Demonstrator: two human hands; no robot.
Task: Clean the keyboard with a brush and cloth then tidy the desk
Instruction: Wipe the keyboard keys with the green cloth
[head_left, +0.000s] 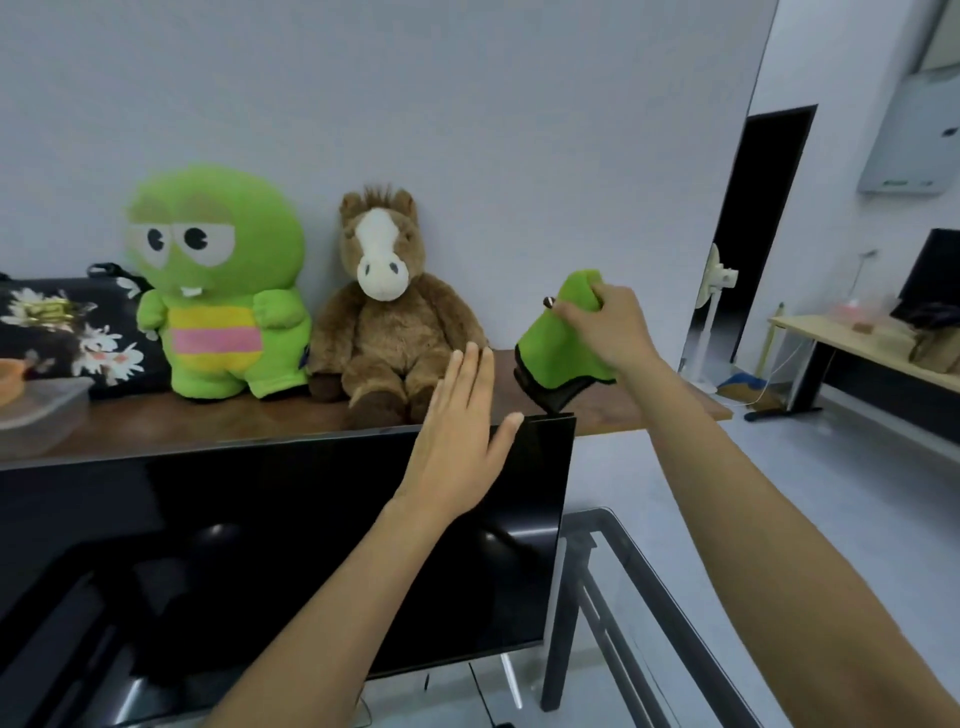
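Observation:
My right hand (608, 325) is raised over the wooden shelf (649, 410) and grips a green cloth (561, 348) with a dark underside. A small dark tip, perhaps the brush (548, 301), pokes out beside my fingers. The cloth hangs down to just above the monitor's top right corner. My left hand (460, 447) is open with flat fingers in front of the black monitor (260, 545), near its upper edge. The keyboard is out of view.
A green plush toy (218, 280) and a brown plush horse (384, 301) sit on the shelf against the wall. A black floral bag (62, 332) and a clear container (36, 415) are at the left. A glass-topped desk (675, 597) is below right.

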